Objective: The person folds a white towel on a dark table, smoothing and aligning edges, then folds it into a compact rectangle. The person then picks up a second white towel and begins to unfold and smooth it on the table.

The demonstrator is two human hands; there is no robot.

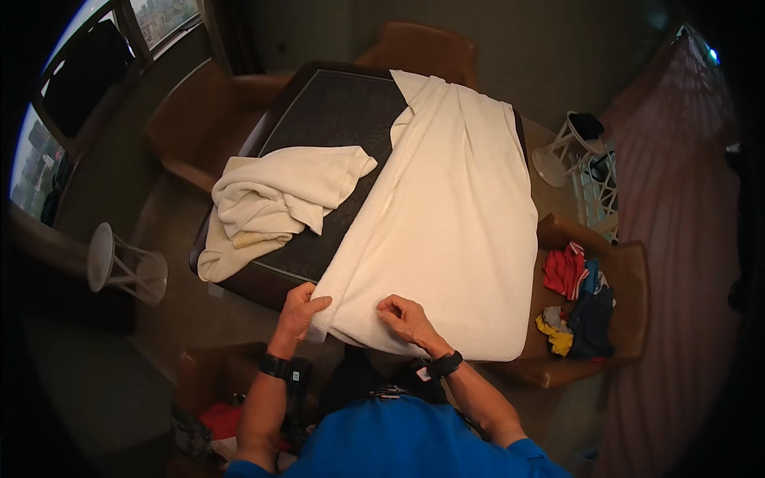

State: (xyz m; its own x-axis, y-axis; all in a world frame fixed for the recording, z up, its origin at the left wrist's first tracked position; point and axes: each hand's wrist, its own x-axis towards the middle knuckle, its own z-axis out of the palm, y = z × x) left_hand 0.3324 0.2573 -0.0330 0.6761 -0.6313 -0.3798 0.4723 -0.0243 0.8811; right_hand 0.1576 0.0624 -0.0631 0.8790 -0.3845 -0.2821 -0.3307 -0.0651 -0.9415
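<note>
Blue shirt fabric (398, 438) comes closest, at the near side of the dark worktop (339, 119), with a black wristband on each forearm. At the worktop's near edge, the left hand (299, 317) is closed in a pinch, thumb laid over the corner of a white towel (454, 215). Further right along that edge, the right hand (405, 319) hovers over or rests on the towel, fingers curled toward the thumb; whether it has any cloth between them I cannot tell.

That towel covers the worktop's right part from far edge to near edge, running askew. A cream towel (275, 187) lies heaped on the worktop's left part, with a bare dark strip between the two.

A hard pull by the left hand could, I judge, drag the sheet further askew, since its weight seems to lie toward the worktop's right edge. Long creases may set if the cloth is pressed before being smoothed. The heap, overhanging the worktop's left near edge, might slide to the floor if knocked.

Both towels look soft and matte, with thick rolled folds. The worktop has a patterned inset within a smooth, dark border. Right of the worktop, a brown tub armchair (633, 295) with a leathery sheen holds crumpled clothes (591, 319).
</note>
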